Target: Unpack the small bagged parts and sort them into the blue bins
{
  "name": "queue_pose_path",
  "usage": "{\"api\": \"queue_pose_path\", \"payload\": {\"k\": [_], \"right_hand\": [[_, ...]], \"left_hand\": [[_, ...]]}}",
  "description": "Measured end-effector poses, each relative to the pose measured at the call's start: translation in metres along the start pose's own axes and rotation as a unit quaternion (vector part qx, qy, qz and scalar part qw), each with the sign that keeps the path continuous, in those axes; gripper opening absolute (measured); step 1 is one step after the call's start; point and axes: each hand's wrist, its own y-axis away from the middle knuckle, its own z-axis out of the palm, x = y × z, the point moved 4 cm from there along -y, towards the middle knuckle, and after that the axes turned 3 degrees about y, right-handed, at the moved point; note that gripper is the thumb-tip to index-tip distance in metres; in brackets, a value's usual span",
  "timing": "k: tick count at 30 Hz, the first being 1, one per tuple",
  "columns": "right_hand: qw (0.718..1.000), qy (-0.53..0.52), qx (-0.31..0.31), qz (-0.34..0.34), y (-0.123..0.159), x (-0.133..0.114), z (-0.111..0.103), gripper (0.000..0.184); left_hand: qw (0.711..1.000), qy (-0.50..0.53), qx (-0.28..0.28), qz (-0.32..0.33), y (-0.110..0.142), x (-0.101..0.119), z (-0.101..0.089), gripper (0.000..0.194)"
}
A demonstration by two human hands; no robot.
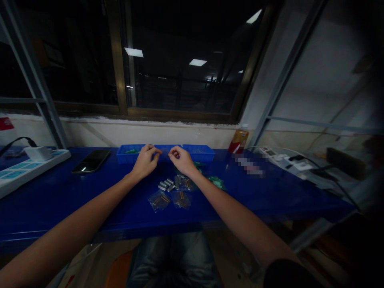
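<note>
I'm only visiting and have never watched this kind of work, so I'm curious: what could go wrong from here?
The loose silver pieces might scatter if a forearm brushed them. The small clear bags in front could get nudged toward the near edge of the blue table. The left hand and right hand are close together; I can't tell whether they hold anything, but a tiny part there could slip.

1. Blue trays (207,156) bar rear centre of tabletop (112,173).
2. Small packets (182,199) and metal cylinders (166,185) obstruct middle, nearer side.
3. Passable: tabletop between phone (91,161) and left hand (145,161).
4. Upright container (239,141), back right: obstacle.
</note>
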Motion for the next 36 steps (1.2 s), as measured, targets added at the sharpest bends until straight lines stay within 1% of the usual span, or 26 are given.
{"api": "queue_pose_path", "payload": {"k": [1, 2, 3, 4, 5, 6, 7, 9, 11, 12, 13, 14, 15, 16, 18, 19, 21, 23, 26, 27, 29, 31, 33, 35, 36], "right_hand": [[0.999, 0.032, 0.004, -0.031, 0.001, -0.003, -0.001, 0.007], [0.997, 0.059, 0.006, -0.057, 0.001, -0.007, -0.002, 0.007], [0.994, 0.081, 0.005, -0.079, 0.003, -0.011, -0.003, 0.008], [0.990, 0.098, 0.002, -0.097, 0.004, -0.014, -0.003, 0.009], [0.988, 0.111, -0.001, -0.110, 0.005, -0.017, -0.003, 0.011], [0.986, 0.119, -0.005, -0.117, 0.006, -0.020, -0.003, 0.012], [0.985, 0.124, -0.009, -0.121, 0.007, -0.022, -0.003, 0.014], [0.985, 0.127, -0.012, -0.118, 0.008, -0.023, -0.002, 0.017], [0.987, 0.123, -0.004, -0.100, 0.007, -0.020, -0.001, 0.017], [0.990, 0.116, 0.004, -0.083, 0.006, -0.018, -0.001, 0.015], [0.992, 0.107, 0.011, -0.063, 0.004, -0.016, -0.001, 0.013], [0.995, 0.093, 0.015, -0.040, 0.003, -0.013, -0.001, 0.017], [0.997, 0.077, 0.016, -0.016, 0.002, -0.010, -0.001, 0.024], [0.998, 0.060, 0.011, 0.007, 0.001, -0.007, 0.000, 0.032], [0.999, 0.024, -0.013, 0.044, 0.000, -0.003, 0.004, 0.039], [0.998, 0.008, -0.026, 0.052, 0.000, -0.002, 0.005, 0.037], [0.999, 0.006, -0.032, 0.041, 0.001, -0.003, 0.007, 0.028], [0.999, 0.050, -0.015, -0.003, 0.003, -0.009, 0.006, 0.021], [0.989, 0.124, 0.001, -0.076, 0.007, -0.020, 0.004, 0.019], [0.987, 0.133, -0.003, -0.094, 0.009, -0.023, 0.005, 0.019], [0.982, 0.140, -0.016, -0.124, 0.012, -0.027, 0.006, 0.022], [0.979, 0.143, -0.029, -0.144, 0.014, -0.030, 0.008, 0.026], [0.981, 0.130, -0.031, -0.139, 0.014, -0.030, 0.009, 0.027], [0.990, 0.099, -0.019, -0.098, 0.011, -0.026, 0.008, 0.022], [0.995, 0.075, -0.016, -0.065, 0.009, -0.023, 0.007, 0.019]], "left_hand": [[0.997, 0.047, -0.021, -0.064, 0.000, -0.004, 0.002, 0.032], [0.984, 0.103, -0.047, -0.134, 0.001, -0.008, 0.005, 0.041], [0.964, 0.161, -0.073, -0.200, 0.003, -0.011, 0.008, 0.048], [0.940, 0.210, -0.094, -0.254, 0.005, -0.013, 0.012, 0.050], [0.920, 0.244, -0.107, -0.288, 0.007, -0.013, 0.014, 0.047], [0.909, 0.264, -0.110, -0.303, 0.009, -0.014, 0.016, 0.041], [0.906, 0.275, -0.107, -0.303, 0.009, -0.014, 0.017, 0.034], [0.911, 0.291, -0.081, -0.279, 0.008, -0.013, 0.015, 0.026], [0.926, 0.292, -0.049, -0.234, 0.006, -0.011, 0.012, 0.022], [0.940, 0.275, -0.035, -0.200, 0.005, -0.009, 0.009, 0.020], [0.957, 0.242, -0.025, -0.158, 0.004, -0.006, 0.006, 0.019], [0.974, 0.196, -0.022, -0.108, 0.003, -0.001, 0.004, 0.017], [0.988, 0.139, -0.027, -0.055, 0.003, 0.004, 0.002, 0.015], [0.996, 0.079, -0.038, -0.004, 0.003, 0.010, 0.002, 0.013], [0.995, -0.023, -0.062, 0.070, 0.006, 0.019, 0.004, 0.014], [0.992, -0.055, -0.071, 0.087, 0.007, 0.022, 0.006, 0.015], [0.989, -0.085, -0.079, 0.087, 0.008, 0.023, 0.008, 0.018], [0.992, -0.074, -0.086, 0.056, 0.008, 0.022, 0.008, 0.025], [0.994, 0.021, -0.097, -0.039, 0.006, 0.013, 0.007, 0.045], [0.992, 0.053, -0.095, -0.067, 0.006, 0.009, 0.006, 0.049], [0.989, 0.081, -0.083, -0.096, 0.005, 0.003, 0.004, 0.048], [0.990, 0.072, -0.073, -0.096, 0.004, -0.001, 0.003, 0.041], [0.993, 0.051, -0.074, -0.076, 0.003, -0.001, 0.003, 0.035], [0.997, 0.016, -0.074, -0.034, 0.004, 0.003, 0.003, 0.029], [0.997, -0.004, -0.074, -0.009, 0.004, 0.006, 0.002, 0.026]]}}
